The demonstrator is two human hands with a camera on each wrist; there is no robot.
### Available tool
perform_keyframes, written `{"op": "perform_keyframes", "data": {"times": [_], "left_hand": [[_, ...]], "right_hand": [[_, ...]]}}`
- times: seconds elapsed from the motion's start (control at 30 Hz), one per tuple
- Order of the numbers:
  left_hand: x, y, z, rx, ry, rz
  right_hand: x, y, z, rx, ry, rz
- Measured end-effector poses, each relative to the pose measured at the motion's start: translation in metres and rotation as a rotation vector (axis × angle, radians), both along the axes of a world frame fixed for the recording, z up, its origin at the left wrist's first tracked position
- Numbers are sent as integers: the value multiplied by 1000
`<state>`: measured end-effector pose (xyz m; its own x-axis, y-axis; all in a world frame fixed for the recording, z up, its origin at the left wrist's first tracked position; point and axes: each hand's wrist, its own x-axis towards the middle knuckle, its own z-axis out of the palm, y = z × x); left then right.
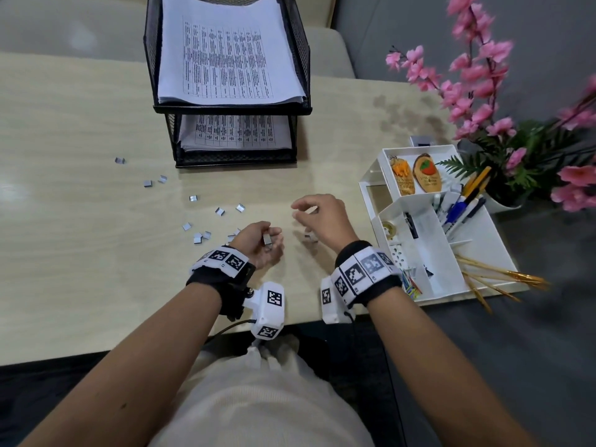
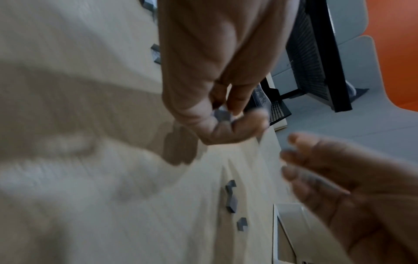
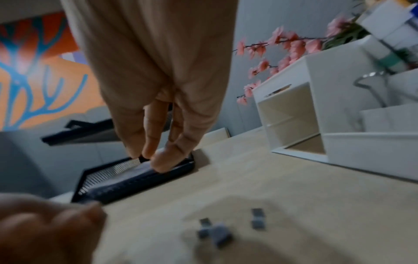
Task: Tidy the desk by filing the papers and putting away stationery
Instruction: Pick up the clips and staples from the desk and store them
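Observation:
Several small grey staple blocks [image 1: 220, 211] lie scattered on the pale wooden desk [image 1: 80, 237]. My left hand [image 1: 264, 243] is turned palm up near the front edge, its fingers curled round a staple block [image 1: 267, 239]; the left wrist view shows that staple block [image 2: 222, 115] pinched at the fingertips of the left hand [image 2: 235, 116]. Just to its right, my right hand [image 1: 319, 217] hovers with relaxed fingers and holds nothing. A few loose staple blocks [image 1: 311, 237] lie under it, also seen as staple blocks [image 3: 214, 232] in the right wrist view.
A black mesh two-tier paper tray [image 1: 232, 108] with printed sheets stands at the back centre. A white desk organizer [image 1: 419, 201] with pens, magnets and clips sits at the right edge. Pink artificial flowers [image 1: 483, 91] rise behind it. Gold sticks [image 1: 503, 275] overhang the desk corner.

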<state>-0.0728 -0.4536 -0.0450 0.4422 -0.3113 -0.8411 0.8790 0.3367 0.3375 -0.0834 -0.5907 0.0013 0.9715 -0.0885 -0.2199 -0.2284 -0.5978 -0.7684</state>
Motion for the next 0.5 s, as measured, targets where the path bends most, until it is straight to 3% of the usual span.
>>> {"op": "perform_keyframes", "data": {"times": [0.07, 0.2, 0.4, 0.5], "left_hand": [[2, 5, -1, -1, -15, -27], [4, 21, -1, 7, -53, -3], [0, 33, -3, 78, -84, 127], [-4, 35, 1, 48, -83, 146]], "right_hand": [[0, -11, -10, -153, 66, 44], [-24, -9, -36, -528, 122, 309], [-30, -2, -46, -573, 78, 286], [-26, 4, -42, -479, 93, 163]]}}
